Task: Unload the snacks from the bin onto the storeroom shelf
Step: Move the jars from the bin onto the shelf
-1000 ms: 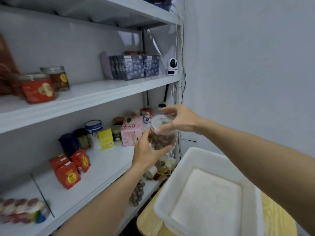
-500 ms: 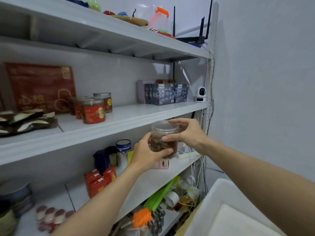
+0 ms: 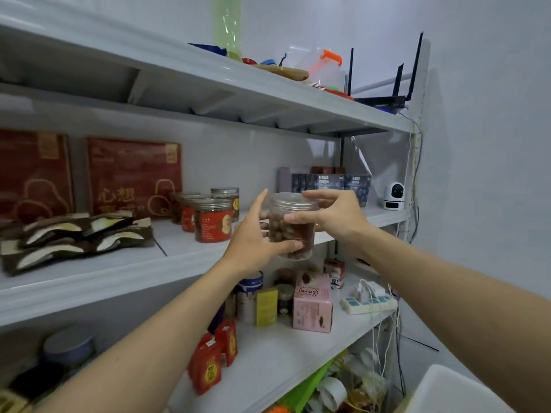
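You hold a clear plastic jar of nuts (image 3: pixel 293 226) in both hands at the near edge of the middle shelf (image 3: pixel 179 263), just right of the red-labelled jars (image 3: pixel 213 222). Your left hand (image 3: pixel 253 239) curls round its base, and your right hand (image 3: pixel 335 216) grips the lid with its fingers (image 3: pixel 325 194).

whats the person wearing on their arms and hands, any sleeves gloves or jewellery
Nothing that shows. The left hand and right hand are bare, with no gloves, rings, watch or bands visible. The left forearm and right forearm are uncovered to the frame edge, with no sleeve in view.
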Demonstrator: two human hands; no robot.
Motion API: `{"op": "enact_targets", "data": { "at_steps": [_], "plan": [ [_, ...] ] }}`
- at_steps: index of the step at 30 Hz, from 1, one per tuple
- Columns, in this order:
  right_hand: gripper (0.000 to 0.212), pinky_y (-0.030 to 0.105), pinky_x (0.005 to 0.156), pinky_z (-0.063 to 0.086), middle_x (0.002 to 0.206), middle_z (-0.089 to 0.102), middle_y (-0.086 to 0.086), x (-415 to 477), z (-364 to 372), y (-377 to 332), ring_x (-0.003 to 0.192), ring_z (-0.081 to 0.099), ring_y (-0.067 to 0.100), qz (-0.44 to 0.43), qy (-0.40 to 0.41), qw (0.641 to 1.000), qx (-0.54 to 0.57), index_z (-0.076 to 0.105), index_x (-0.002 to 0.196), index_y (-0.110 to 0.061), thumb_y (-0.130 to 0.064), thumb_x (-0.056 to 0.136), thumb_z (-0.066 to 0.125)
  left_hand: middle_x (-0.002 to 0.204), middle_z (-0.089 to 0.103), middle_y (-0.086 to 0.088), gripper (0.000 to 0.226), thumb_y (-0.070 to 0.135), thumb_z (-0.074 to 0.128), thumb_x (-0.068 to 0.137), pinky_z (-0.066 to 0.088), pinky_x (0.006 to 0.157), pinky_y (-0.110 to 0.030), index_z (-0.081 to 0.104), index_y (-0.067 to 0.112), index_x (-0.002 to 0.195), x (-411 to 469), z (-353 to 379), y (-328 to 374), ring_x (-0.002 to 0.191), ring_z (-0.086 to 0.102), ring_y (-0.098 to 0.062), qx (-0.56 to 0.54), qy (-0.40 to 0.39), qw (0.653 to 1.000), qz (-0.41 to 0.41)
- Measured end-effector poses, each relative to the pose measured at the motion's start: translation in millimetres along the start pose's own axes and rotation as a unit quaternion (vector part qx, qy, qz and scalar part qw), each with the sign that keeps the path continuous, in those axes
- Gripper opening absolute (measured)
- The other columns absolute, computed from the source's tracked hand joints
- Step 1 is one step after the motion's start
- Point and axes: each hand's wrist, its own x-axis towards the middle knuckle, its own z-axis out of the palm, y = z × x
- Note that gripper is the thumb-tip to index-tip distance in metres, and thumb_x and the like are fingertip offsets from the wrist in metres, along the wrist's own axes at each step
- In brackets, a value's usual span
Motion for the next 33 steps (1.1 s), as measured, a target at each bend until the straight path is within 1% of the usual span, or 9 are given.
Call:
{"op": "enact_targets", "data": {
  "at_steps": [4,7,10,14,16,19,24,27,33],
  "plan": [
    [0.086,0.041,0.083,0.061,0.112,0.068,0.001,27,7,-3,0.104,0.066,0.019,-0.011,-0.007,1.000,0.023,0.069,0.117,-0.016,-0.041,0.040,0.097,0.135,0.056,0.004,0.111,0.037,0.092,0.062,0.049,0.103,-0.045,0.024,0.046,0.149,28,-18,1,0.125,0.052,-0.016,0.044,-0.014,0.999,0.020],
    [0.085,0.037,0.080,0.062,0.113,0.067,0.002,51,13,-4,0.103,0.066,0.019,-0.010,-0.027,0.999,0.046,0.067,0.120,-0.013,-0.038,0.044,0.095,0.139,0.053,0.001,0.109,0.033,0.090,0.065,0.048,0.103,-0.038,0.025,0.039,0.152,53,-29,-2,0.127,0.051,-0.016,0.063,-0.026,0.998,0.015],
    [0.088,0.029,0.071,0.061,0.108,0.069,0.001,78,20,-6,0.093,0.068,0.013,-0.011,-0.035,0.997,0.064,0.068,0.119,-0.013,-0.040,0.039,0.092,0.138,0.056,-0.001,0.113,0.032,0.091,0.064,0.048,0.105,-0.043,0.022,0.034,0.154,80,-37,-8,0.125,0.055,-0.018,0.076,-0.032,0.997,0.007],
    [0.088,0.032,0.074,0.062,0.105,0.069,0.002,113,30,0,0.087,0.068,0.011,-0.014,-0.035,0.994,0.102,0.068,0.118,-0.013,-0.040,0.037,0.090,0.131,0.061,0.003,0.111,0.025,0.090,0.068,0.045,0.107,-0.038,0.022,0.027,0.156,115,-46,-15,0.122,0.058,-0.016,0.110,-0.016,0.994,-0.001],
    [0.088,0.038,0.079,0.062,0.106,0.069,0.002,130,35,7,0.090,0.068,0.013,-0.010,-0.037,0.993,0.116,0.068,0.119,-0.012,-0.040,0.038,0.090,0.120,0.067,0.004,0.109,0.026,0.089,0.069,0.050,0.101,-0.034,0.023,0.027,0.156,129,-50,-17,0.112,0.063,-0.011,0.128,-0.022,0.991,-0.012],
    [0.093,0.040,0.079,0.061,0.109,0.069,0.005,152,45,20,0.096,0.069,0.019,0.000,-0.042,0.991,0.127,0.069,0.119,-0.011,-0.043,0.034,0.091,0.101,0.069,0.009,0.097,0.021,0.087,0.073,0.053,0.083,-0.017,0.030,0.024,0.152,143,-54,-23,0.094,0.066,0.000,0.149,-0.031,0.988,-0.040],
    [0.083,0.020,0.056,0.053,0.107,0.071,0.007,177,69,36,0.091,0.071,0.017,0.011,-0.073,0.990,0.120,0.070,0.114,-0.013,-0.037,0.039,0.096,0.107,0.068,-0.003,0.092,0.027,0.090,0.067,0.053,0.095,-0.041,0.040,0.021,0.143,164,-68,-43,0.103,0.065,-0.018,0.225,-0.058,0.969,-0.079],
    [0.074,0.019,0.056,0.054,0.106,0.070,0.005,185,79,40,0.088,0.069,0.013,0.022,-0.085,0.990,0.110,0.069,0.115,-0.012,-0.030,0.049,0.097,0.109,0.068,-0.003,0.087,0.030,0.090,0.067,0.053,0.093,-0.039,0.042,0.023,0.139,173,-79,-50,0.103,0.064,-0.018,0.251,-0.080,0.960,-0.099],
    [0.082,0.023,0.061,0.054,0.109,0.070,0.006,191,99,53,0.094,0.069,0.017,0.032,-0.095,0.989,0.110,0.068,0.119,-0.009,-0.027,0.044,0.098,0.106,0.067,-0.004,0.078,0.033,0.090,0.066,0.054,0.090,-0.039,0.046,0.025,0.130,183,-91,-66,0.099,0.064,-0.020,0.282,-0.115,0.944,-0.130]
  ]
}}
